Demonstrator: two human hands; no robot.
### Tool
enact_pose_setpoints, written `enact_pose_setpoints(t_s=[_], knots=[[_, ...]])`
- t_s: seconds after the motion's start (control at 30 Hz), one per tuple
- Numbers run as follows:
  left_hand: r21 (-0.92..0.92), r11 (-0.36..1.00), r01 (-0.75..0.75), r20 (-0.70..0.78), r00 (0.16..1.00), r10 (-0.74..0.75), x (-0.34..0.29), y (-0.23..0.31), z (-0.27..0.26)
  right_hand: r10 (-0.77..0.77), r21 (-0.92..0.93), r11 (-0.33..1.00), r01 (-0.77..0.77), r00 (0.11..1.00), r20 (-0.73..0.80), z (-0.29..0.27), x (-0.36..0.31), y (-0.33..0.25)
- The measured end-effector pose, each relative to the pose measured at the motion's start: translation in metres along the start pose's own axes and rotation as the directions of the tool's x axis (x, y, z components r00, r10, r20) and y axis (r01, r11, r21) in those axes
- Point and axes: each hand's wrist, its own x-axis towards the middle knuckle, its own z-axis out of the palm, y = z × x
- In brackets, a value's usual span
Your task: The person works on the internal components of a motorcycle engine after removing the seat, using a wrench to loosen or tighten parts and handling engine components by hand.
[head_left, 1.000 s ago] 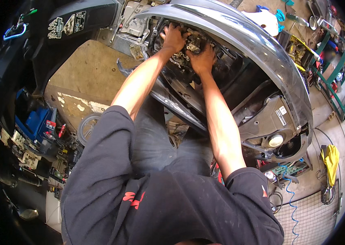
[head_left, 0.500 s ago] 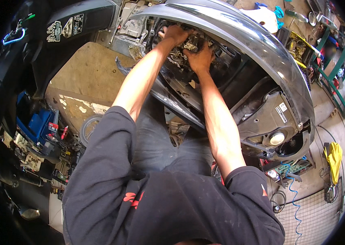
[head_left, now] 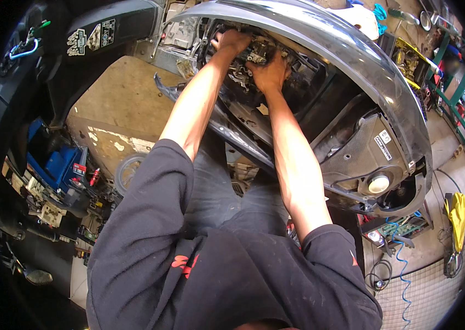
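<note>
Both my arms reach into the open underside of a dark scooter's body (head_left: 331,49). Between my hands sits a grey metal engine part (head_left: 259,52) with small fittings, deep in the opening. My right hand (head_left: 270,75) is closed on its near right side, thumb toward the left. My left hand (head_left: 233,42) lies at the upper left of the part with fingers bent and closed; whatever they grip is hidden by the hand. Below them are more metal fittings (head_left: 239,76) and a dark inner panel (head_left: 243,102).
The scooter's side cover (head_left: 364,157), with a round white cap, lies to the right. Beyond it are a yellow cloth (head_left: 457,220) and a coiled blue hose (head_left: 400,275). A second dark vehicle (head_left: 95,33) stands at left, above a blue bin (head_left: 56,165). A green-framed rack (head_left: 463,104) is far right.
My left hand has shifted slightly left, and its fingers are bent differently. The right hand stays at the metal part. The whole view has tilted a little.
</note>
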Motion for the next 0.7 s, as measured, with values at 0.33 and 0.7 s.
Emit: enact_pose_setpoints(t_s=[0.33,0.7], knots=[[0.077,0.995,-0.056,0.031,0.998,0.054,0.017,-0.007,0.010,-0.017,-0.001,1.000,0.017,0.998,-0.059,0.003,0.002,-0.001],[-0.148,0.989,-0.023,-0.004,1.000,0.022,0.026,-0.010,0.023,0.020,0.020,1.000,-0.019,0.999,-0.035,0.004,0.003,0.007]])
